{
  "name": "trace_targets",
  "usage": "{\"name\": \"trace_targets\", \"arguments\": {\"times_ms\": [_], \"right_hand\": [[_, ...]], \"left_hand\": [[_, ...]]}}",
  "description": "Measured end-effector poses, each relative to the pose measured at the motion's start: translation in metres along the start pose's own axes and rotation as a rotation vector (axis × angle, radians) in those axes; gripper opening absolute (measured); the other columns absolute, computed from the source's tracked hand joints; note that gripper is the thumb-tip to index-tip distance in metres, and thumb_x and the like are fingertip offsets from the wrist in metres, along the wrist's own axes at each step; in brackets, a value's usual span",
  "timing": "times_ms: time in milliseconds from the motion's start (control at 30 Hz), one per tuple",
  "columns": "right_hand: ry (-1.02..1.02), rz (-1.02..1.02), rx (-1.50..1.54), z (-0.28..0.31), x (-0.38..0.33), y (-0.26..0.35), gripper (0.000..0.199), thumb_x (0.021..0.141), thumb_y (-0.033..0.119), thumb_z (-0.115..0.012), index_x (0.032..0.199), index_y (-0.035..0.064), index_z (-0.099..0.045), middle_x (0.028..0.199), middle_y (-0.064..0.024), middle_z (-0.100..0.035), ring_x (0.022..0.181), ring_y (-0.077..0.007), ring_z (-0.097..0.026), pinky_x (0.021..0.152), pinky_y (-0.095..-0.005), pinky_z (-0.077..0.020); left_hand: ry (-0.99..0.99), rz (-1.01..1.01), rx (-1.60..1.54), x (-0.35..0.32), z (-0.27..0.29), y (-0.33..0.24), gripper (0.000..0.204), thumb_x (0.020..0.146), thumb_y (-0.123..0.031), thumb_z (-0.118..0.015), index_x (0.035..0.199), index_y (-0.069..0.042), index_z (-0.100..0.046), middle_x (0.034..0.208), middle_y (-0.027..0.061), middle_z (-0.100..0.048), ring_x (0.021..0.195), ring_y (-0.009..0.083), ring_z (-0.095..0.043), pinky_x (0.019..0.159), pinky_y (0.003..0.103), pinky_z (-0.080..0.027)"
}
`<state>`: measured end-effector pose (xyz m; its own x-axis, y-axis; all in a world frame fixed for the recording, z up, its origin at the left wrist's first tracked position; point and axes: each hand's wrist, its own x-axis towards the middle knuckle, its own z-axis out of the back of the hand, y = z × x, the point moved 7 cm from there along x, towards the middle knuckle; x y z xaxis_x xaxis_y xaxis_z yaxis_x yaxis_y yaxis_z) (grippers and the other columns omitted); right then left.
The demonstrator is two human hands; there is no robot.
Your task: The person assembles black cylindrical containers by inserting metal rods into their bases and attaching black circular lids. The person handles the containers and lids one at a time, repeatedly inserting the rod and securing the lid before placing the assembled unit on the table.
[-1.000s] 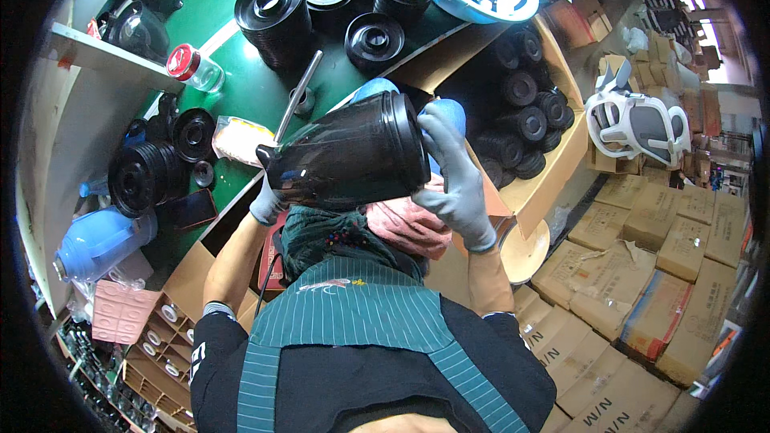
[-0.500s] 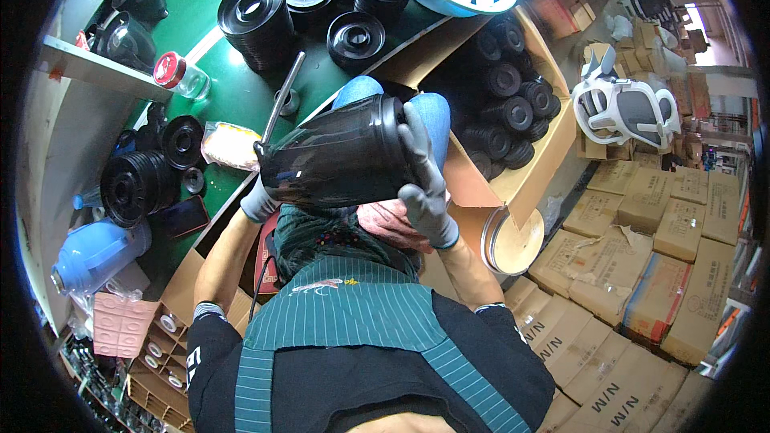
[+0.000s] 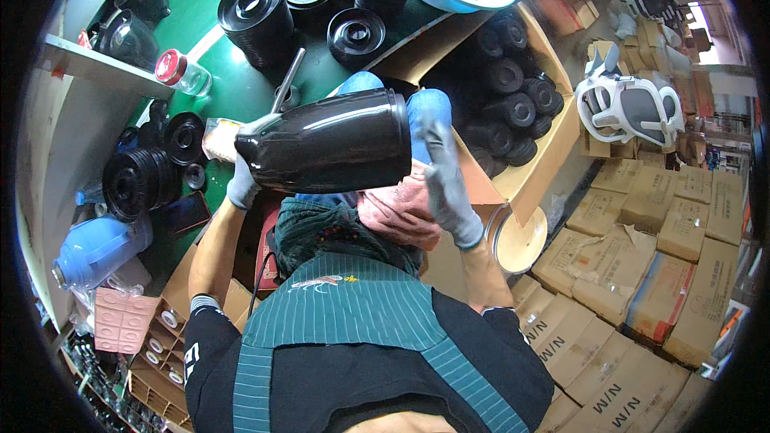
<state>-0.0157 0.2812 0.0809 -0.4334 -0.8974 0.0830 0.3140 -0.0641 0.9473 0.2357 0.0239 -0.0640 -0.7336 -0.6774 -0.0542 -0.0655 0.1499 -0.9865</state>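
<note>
A glossy black jug body [image 3: 329, 144] lies sideways across my lap, its narrow spouted end to the left and its wide rimmed end to the right. My left hand [image 3: 243, 183], in a grey glove, grips the narrow end. Off the wide end, my right hand [image 3: 449, 192] is raised with fingers stretched out, slightly blurred and holding nothing; it wears a grey glove too. A metal rod [image 3: 289, 80] stands tilted on the bench just beyond the jug body. Under the wide end, a pink cloth [image 3: 401, 212] lies on my lap.
Stacked black lids [image 3: 255, 16] stand on the green bench [image 3: 188, 0]. Right of my knees is an open carton [image 3: 476, 175] with several black round parts. A blue basin [image 3: 473, 5] holds small parts. At left are a red-lidded jar [image 3: 183, 72] and a blue jug [image 3: 100, 248]. Cartons [image 3: 609, 273] line the right.
My right hand has left the wide end and moved right and down. The jug body has shifted slightly left and turned, showing its glossy side. My left hand still holds it.
</note>
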Motion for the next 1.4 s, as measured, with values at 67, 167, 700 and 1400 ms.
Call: {"name": "trace_targets", "arguments": {"times_ms": [67, 167, 700, 1400], "right_hand": [[-0.063, 0.247, -0.231, -0.004, 0.009, 0.017, 0.113, 0.099, 0.082, -0.047, 0.169, -0.0045, -0.025, 0.178, -0.0245, -0.018, 0.162, -0.0377, -0.027, 0.131, -0.0468, -0.0227], [0.063, 0.272, 0.126, -0.02, 0.019, 0.011, 0.109, 0.104, 0.076, -0.045, 0.172, -0.0037, -0.016, 0.18, -0.0241, -0.015, 0.166, -0.0359, -0.02, 0.133, -0.0434, -0.0178], [0.045, 0.158, -0.116, -0.025, 0.027, 0.036, 0.072, 0.12, 0.042, -0.029, 0.165, -0.0131, -0.025, 0.172, -0.0303, -0.031, 0.162, -0.0382, -0.03, 0.132, -0.0419, -0.0232], [-0.081, 0.155, -0.019, -0.024, -0.02, 0.039, 0.11, 0.098, 0.081, -0.051, 0.164, -0.0057, -0.037, 0.166, -0.0297, -0.041, 0.152, -0.0399, -0.046, 0.126, -0.0491, -0.0367]], "left_hand": [[0.181, 0.263, -0.649, -0.015, -0.01, 0.039, 0.058, 0.111, -0.037, -0.063, 0.155, -0.002, -0.051, 0.148, 0.0138, -0.064, 0.13, 0.0244, -0.064, 0.109, 0.043, -0.056], [-0.015, 0.11, -0.229, -0.032, -0.02, 0.024, 0.057, 0.107, -0.036, -0.069, 0.15, 0.0, -0.058, 0.142, 0.0147, -0.068, 0.127, 0.0245, -0.067, 0.108, 0.039, -0.055], [-0.062, -0.602, 0.593, -0.024, -0.066, -0.132, 0.048, 0.081, -0.024, -0.084, 0.123, -0.001, -0.077, 0.114, 0.0187, -0.079, 0.105, 0.0343, -0.078, 0.096, 0.042, -0.06], [0.375, 0.167, -0.031, -0.016, -0.059, -0.031, 0.028, 0.103, -0.01, -0.07, 0.128, 0.001, -0.073, 0.119, 0.007, -0.077, 0.104, 0.013, -0.068, 0.091, 0.031, -0.059]]}}
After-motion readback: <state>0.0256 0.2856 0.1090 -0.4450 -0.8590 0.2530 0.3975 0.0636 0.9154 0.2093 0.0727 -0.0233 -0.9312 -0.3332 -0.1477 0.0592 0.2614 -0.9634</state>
